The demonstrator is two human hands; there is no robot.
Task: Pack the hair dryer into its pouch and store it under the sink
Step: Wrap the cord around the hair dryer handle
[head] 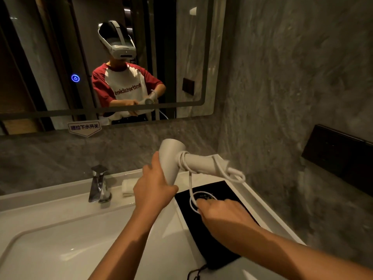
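Observation:
A white hair dryer (pixel 173 158) is held in the air above the right side of the counter, its handle pointing right with white cord (pixel 220 168) wound around it. My left hand (pixel 153 186) grips the dryer's barrel. My right hand (pixel 220 211) holds a loop of the cord lower down, just over the black pouch (pixel 218 247). The pouch lies flat on the white counter to the right of the basin, its drawstring trailing off the near end.
A white sink basin (pixel 60 239) fills the lower left, with a chrome faucet (pixel 99 182) behind it and a folded white towel (pixel 128 186) beside that. A mirror (pixel 30 57) hangs above. A dark panel (pixel 341 156) is mounted on the grey wall at right.

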